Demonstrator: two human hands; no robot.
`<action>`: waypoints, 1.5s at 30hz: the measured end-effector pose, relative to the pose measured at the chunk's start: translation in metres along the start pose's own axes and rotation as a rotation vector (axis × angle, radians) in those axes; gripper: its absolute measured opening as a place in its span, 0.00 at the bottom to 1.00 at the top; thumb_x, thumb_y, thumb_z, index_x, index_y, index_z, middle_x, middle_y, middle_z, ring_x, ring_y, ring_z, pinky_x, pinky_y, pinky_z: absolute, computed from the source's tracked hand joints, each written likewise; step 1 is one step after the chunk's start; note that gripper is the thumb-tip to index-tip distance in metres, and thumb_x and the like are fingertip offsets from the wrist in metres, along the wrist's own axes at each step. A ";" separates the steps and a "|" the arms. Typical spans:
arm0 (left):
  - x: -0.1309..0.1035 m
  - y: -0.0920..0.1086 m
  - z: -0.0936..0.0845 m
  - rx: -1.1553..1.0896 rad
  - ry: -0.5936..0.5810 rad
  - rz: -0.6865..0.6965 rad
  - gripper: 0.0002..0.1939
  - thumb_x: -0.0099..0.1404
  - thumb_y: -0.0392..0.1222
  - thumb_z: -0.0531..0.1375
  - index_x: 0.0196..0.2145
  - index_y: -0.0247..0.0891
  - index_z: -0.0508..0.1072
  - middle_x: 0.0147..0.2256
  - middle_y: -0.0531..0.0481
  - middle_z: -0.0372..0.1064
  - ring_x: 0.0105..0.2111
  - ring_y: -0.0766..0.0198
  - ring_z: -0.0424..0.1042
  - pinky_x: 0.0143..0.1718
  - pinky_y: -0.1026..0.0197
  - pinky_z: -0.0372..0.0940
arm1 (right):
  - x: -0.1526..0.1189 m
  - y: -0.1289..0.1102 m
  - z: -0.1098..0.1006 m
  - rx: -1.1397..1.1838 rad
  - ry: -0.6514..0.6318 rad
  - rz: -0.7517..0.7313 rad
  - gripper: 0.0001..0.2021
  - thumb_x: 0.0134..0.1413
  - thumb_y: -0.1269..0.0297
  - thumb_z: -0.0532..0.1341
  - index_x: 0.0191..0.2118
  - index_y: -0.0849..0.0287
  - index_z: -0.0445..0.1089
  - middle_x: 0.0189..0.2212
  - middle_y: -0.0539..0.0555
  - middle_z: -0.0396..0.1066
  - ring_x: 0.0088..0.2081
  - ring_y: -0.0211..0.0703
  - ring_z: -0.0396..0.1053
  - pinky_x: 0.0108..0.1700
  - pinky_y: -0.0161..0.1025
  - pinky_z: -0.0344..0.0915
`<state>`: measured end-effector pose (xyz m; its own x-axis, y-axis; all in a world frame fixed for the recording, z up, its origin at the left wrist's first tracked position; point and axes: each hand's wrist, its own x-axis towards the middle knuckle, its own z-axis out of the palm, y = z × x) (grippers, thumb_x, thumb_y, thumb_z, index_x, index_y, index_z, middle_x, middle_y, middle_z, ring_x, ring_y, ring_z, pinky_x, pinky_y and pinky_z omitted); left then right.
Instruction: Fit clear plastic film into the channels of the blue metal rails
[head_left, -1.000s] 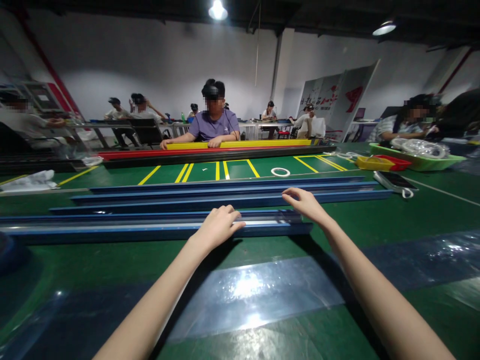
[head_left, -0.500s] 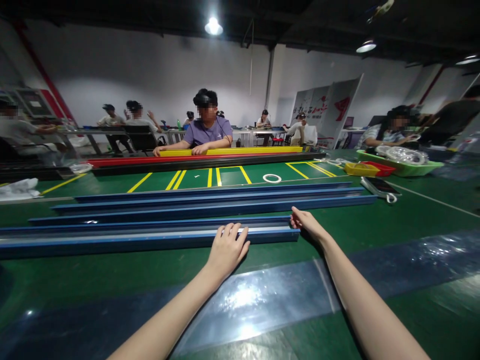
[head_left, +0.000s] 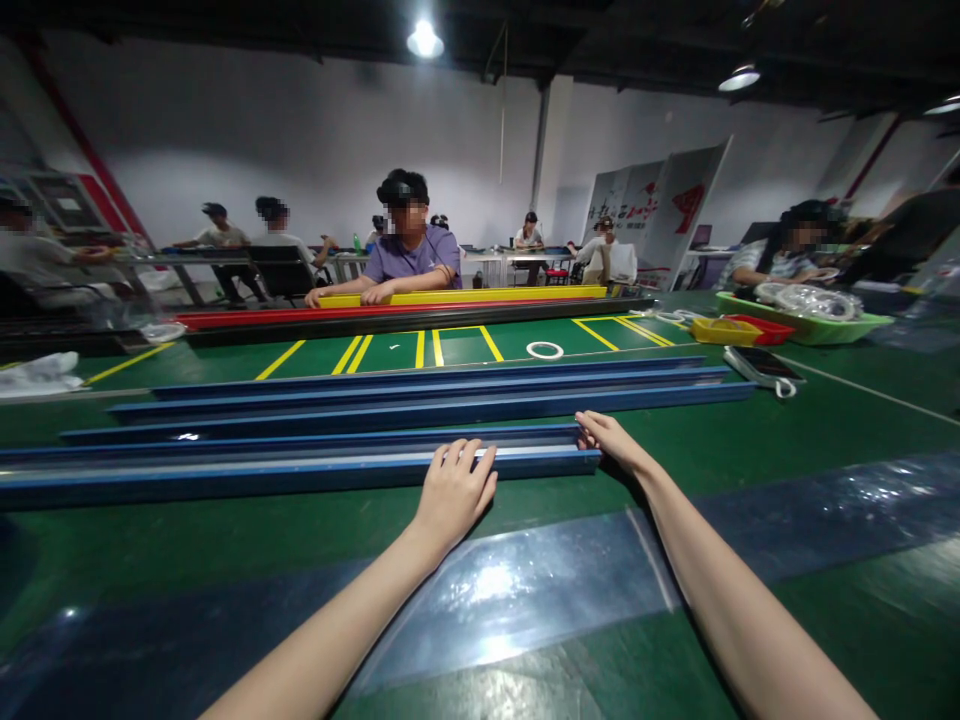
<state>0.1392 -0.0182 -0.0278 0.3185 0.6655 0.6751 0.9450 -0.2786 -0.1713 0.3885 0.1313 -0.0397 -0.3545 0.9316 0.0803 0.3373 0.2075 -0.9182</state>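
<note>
A long blue channel (head_left: 300, 480) lies across the green table, with a pale strip (head_left: 360, 464) along its inside. Over its near edge rests my left hand (head_left: 457, 490), fingers spread, palm down, left of the channel's right end. At that right end my right hand (head_left: 606, 438) has its thumb and fingers pinched together at the far wall; whether a piece of the strip is between them is too small to tell. More blue channels (head_left: 420, 408) lie parallel just beyond.
Clear plastic sheeting (head_left: 517, 580) covers the near table. Beyond lie a white ring (head_left: 544, 350), a phone (head_left: 761, 368), a yellow tray (head_left: 724, 331) and a green tray (head_left: 855, 331). Across the table, a person in purple (head_left: 412, 262) holds a yellow channel (head_left: 495, 297).
My right hand's fingertips have shifted slightly left at the channel's end. My left hand stays on the near edge. The person opposite has moved one hand a little left.
</note>
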 end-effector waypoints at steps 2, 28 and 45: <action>0.000 0.000 0.000 -0.001 0.003 -0.003 0.14 0.61 0.41 0.52 0.43 0.37 0.69 0.41 0.44 0.67 0.41 0.56 0.63 0.42 0.55 0.59 | 0.000 0.000 0.001 -0.001 0.011 -0.026 0.21 0.47 0.43 0.52 0.21 0.57 0.54 0.14 0.45 0.58 0.16 0.32 0.54 0.19 0.33 0.49; 0.002 0.003 -0.005 0.005 -0.022 -0.106 0.13 0.61 0.41 0.51 0.42 0.37 0.69 0.41 0.44 0.68 0.41 0.56 0.63 0.41 0.54 0.57 | -0.012 -0.016 0.010 0.321 -0.077 0.078 0.21 0.42 0.41 0.53 0.25 0.56 0.55 0.15 0.46 0.59 0.18 0.32 0.55 0.19 0.31 0.46; 0.001 -0.001 -0.003 -0.023 -0.007 -0.064 0.13 0.62 0.41 0.51 0.41 0.37 0.69 0.40 0.44 0.68 0.40 0.56 0.63 0.41 0.54 0.57 | -0.019 -0.027 -0.006 0.077 -0.209 0.128 0.21 0.42 0.46 0.58 0.18 0.61 0.61 0.12 0.45 0.54 0.14 0.28 0.49 0.17 0.31 0.45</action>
<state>0.1384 -0.0194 -0.0249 0.2581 0.6872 0.6791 0.9616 -0.2507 -0.1117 0.3916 0.1099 -0.0141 -0.4886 0.8652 -0.1128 0.3264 0.0613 -0.9433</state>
